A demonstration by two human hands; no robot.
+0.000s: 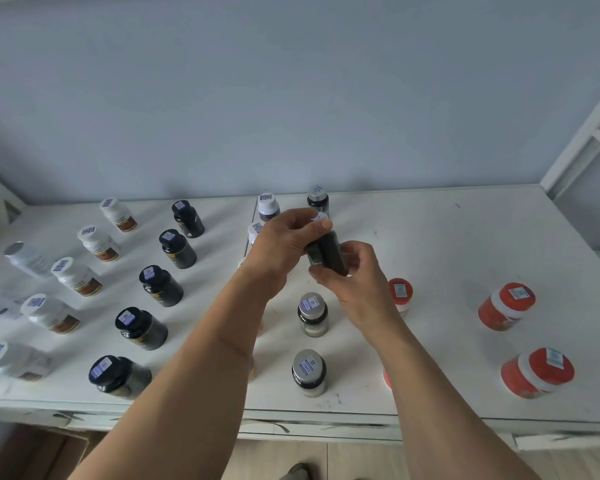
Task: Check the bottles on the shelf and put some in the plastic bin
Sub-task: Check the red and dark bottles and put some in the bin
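Both hands hold one dark bottle (pixel 328 252) in the air above the white shelf (pixel 465 258). The left hand (pixel 284 242) grips its upper part near the cap, and the right hand (pixel 355 275) pinches its lower end. Many other bottles stand in rows on the shelf, with red jars (pixel 506 306) at the right.

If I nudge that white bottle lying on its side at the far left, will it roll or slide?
The white bottle looks round-bodied and lies on its side, so it would probably roll rather than slide. The white shelf looks smooth and flat, offering little to stop it. It is probably rigid plastic, unlikely to break.
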